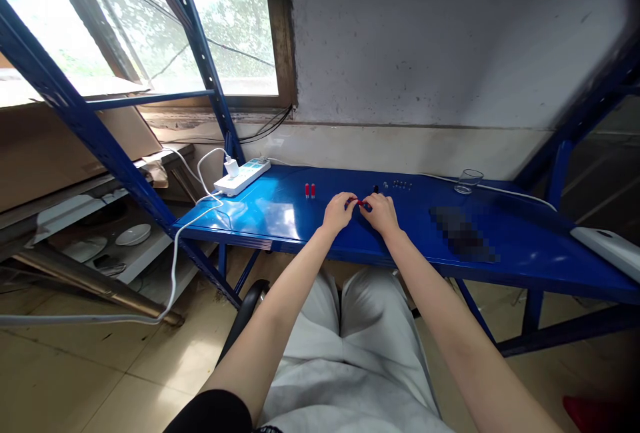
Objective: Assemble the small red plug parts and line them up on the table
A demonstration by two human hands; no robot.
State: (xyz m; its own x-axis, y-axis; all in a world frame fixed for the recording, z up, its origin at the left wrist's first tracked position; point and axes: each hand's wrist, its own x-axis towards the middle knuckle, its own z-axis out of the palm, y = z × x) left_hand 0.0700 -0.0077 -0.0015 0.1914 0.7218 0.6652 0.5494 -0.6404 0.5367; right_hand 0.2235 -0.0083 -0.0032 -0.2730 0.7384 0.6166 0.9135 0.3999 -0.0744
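Note:
Above the blue tabletop (280,183), both my hands meet with closed fingertips. My left hand (339,212) pinches one side of a small red piece (361,202). From the other side, my right hand (383,213) grips the same piece. Fingers cover most of it, so its kind cannot be made out. Two small red cylinders with pale ends (310,190) stand side by side to the left. Just behind my right hand is a small black piece (375,188). Several tiny clear or silvery parts (402,185) lie in rows to its right.
A white power strip (243,176) with a plugged-in charger sits at the back left, its cable hanging off the edge. On the right are a clear glass (469,181), a blurred dark flat object (463,234) and a white device (607,250). Blue posts (200,40) frame the table.

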